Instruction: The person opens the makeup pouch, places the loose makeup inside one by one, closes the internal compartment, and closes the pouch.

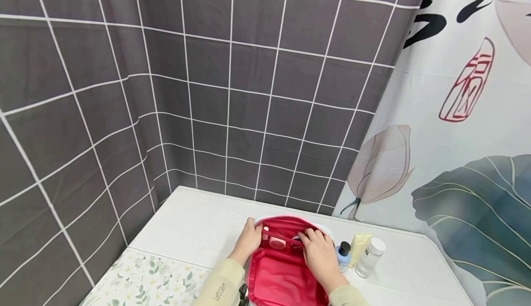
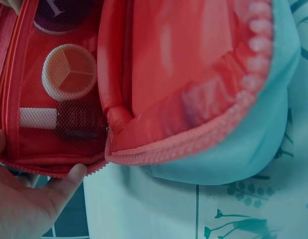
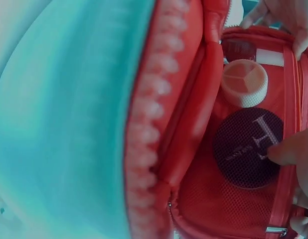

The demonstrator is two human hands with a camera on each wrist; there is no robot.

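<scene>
A teal cosmetic bag [image 1: 282,276] with a red lining lies unzipped, its lid raised. The left hand [image 1: 248,238] grips the lid's left edge, thumb [image 2: 69,185] at the corner. At the lid's right side, the right hand [image 1: 317,253] holds the edge of the mesh pocket, its thumb [image 3: 286,152] over a round dark compact [image 3: 243,149] printed with a letter. Also behind the mesh are a round three-colour palette [image 2: 69,72] and a small bottle with a white cap [image 2: 38,118], lying on its side. The fingers behind the lid are partly hidden.
To the right of the bag stand a blue bottle with a black cap [image 1: 343,255], a yellow tube [image 1: 357,249] and a clear bottle with a white cap [image 1: 370,257]. A floral mat [image 1: 153,278] covers the white table's [image 1: 199,223] front left. Grid-patterned curtains [image 1: 249,89] hang behind.
</scene>
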